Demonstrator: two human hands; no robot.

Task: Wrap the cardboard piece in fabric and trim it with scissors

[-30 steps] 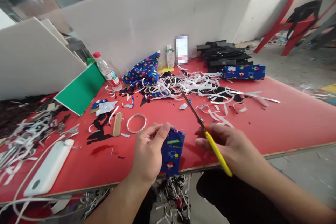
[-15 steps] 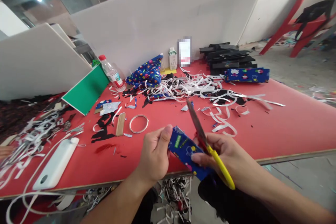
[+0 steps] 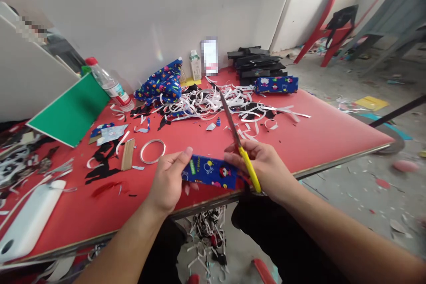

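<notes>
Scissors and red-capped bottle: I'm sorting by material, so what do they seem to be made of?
The scissors look metal in the blade, brownish grey and rather dull, with a smooth yellow handle, probably plastic. The bottle seems to be clear, glossy plastic, being see-through with highlights; its red cap looks like opaque plastic.

Scissors [image 3: 249, 168]: one pair
Bottle [image 3: 115, 90]: one, ten o'clock
Carton [image 3: 195, 66]: one, eleven o'clock
Green board [image 3: 70, 110]: one, nine o'clock

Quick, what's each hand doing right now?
Left hand: closed on the blue patterned strip.
Right hand: holding yellow-handled scissors, fingers at the strip's other end.
</notes>
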